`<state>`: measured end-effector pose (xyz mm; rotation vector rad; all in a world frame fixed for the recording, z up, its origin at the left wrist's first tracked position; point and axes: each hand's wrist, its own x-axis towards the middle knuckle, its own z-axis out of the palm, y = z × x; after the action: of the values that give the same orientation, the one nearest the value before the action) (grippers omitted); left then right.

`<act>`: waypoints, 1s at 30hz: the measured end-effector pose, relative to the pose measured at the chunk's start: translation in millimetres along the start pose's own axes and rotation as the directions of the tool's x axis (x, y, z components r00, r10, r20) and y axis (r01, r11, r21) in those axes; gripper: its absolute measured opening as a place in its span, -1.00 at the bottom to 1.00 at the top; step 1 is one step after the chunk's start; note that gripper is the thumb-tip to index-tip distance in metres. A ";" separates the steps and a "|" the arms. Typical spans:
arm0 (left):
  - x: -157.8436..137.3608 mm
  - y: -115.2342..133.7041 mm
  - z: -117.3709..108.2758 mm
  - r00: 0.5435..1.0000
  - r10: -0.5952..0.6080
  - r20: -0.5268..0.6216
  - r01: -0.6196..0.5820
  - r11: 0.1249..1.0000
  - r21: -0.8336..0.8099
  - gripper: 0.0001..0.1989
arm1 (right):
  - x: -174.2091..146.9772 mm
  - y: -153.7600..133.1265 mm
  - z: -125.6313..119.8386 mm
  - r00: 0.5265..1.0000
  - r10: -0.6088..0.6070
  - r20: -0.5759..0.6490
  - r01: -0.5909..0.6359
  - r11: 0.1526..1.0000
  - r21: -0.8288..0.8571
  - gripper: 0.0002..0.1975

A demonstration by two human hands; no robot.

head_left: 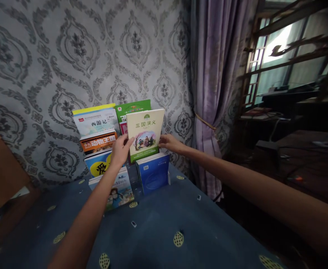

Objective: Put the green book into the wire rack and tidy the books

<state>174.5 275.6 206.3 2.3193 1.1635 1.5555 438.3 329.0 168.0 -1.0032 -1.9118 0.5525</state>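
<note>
A cream and green book [145, 129] stands upright, its cover facing me, with a picture of people under a pink tree. My left hand [121, 149] grips its left edge, thumb on the front. At its right edge, the fingers of my right hand [169, 143] are closed on the side. Just in front of it stands a blue book [154, 173]. Behind it rises a green book [136, 106], partly covered. To the left, rows of books step down: a pale one [98, 121], an orange one [98, 144], a blue and yellow one [95, 164] and an illustrated one [121, 192], partly behind my left arm.
The books stand on a dark blue patterned cloth [152, 231] against a grey wallpapered wall [77, 48]. A purple curtain [211, 93] hangs at the right. A cardboard box [4, 172] is at the far left, and a dim wooden shelf [287, 67] at the far right.
</note>
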 end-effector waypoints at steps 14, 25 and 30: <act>-8.6 28.5 19.8 0.911 -0.338 0.236 0.126 0.773 0.622 -0.88 | -17.5 23.9 -7.0 0.993 0.115 -0.016 -0.115 0.993 -0.039 -0.94; 0.8 37.4 17.2 0.960 -0.247 0.132 0.119 0.786 0.606 -0.81 | -20.7 11.0 -7.5 0.994 0.100 -0.041 -0.100 0.995 -0.013 -0.88; 17.6 40.9 -9.0 0.992 -0.120 0.028 0.108 0.955 0.275 -0.84 | -23.4 -9.1 -13.8 0.992 0.078 -0.102 -0.076 0.997 0.026 -0.72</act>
<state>191.8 255.7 243.3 2.3834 1.5593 1.3732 453.0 304.4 169.8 -1.0743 -1.7784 0.5541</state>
